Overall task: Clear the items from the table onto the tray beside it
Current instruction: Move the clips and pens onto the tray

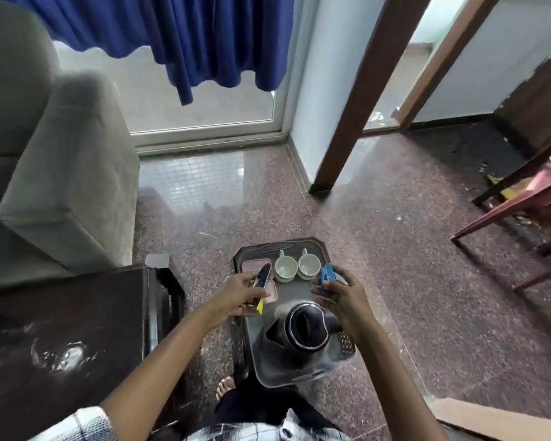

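Note:
A dark tray [315,246] sits low beside the dark wooden table [61,329]. On the tray stand two white cups [285,268] [309,265], a pink box [252,265] and a black kettle [304,329]. My left hand [239,294] grips a long dark object with a yellow end [261,288] above the pink box. My right hand [341,294] grips a small blue object [326,275] just right of the cups, over the tray.
A grey sofa [61,170] stands at the left behind the table. A brown door frame [357,90] and a reddish chair [522,198] are to the right. My bare foot [225,386] is on the speckled floor near the tray.

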